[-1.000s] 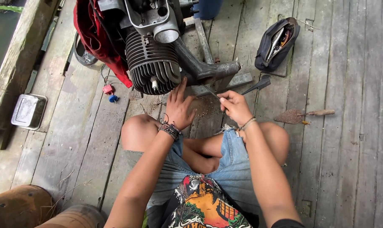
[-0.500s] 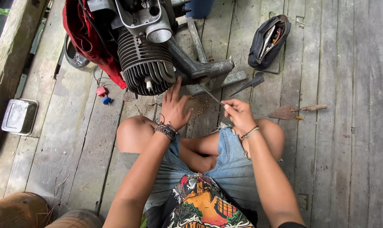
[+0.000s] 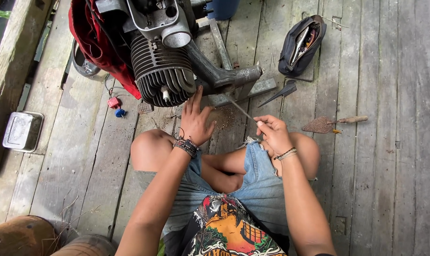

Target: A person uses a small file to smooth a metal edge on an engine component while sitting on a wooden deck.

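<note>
I sit cross-legged on a wooden plank floor in front of a motorcycle engine with a finned cylinder [image 3: 162,71]. My left hand [image 3: 195,119] reaches forward with fingers spread, its fingertips near the underside of the cylinder. My right hand [image 3: 271,132] is closed around a thin metal rod [image 3: 241,110] that points up and left toward the dark metal frame piece [image 3: 224,76] below the engine. Both wrists wear bracelets.
An open black tool pouch [image 3: 301,45] lies at the upper right. A rusty trowel [image 3: 329,123] rests on the planks to the right, a dark flat tool [image 3: 281,92] near it. A small metal tray [image 3: 22,131] sits at the left. Red cloth [image 3: 94,38] hangs beside the engine.
The view has shifted slightly, so the engine sits higher in the frame. My left hand stays by the cylinder; my right hand keeps the thin rod, moved a little lower and right.
</note>
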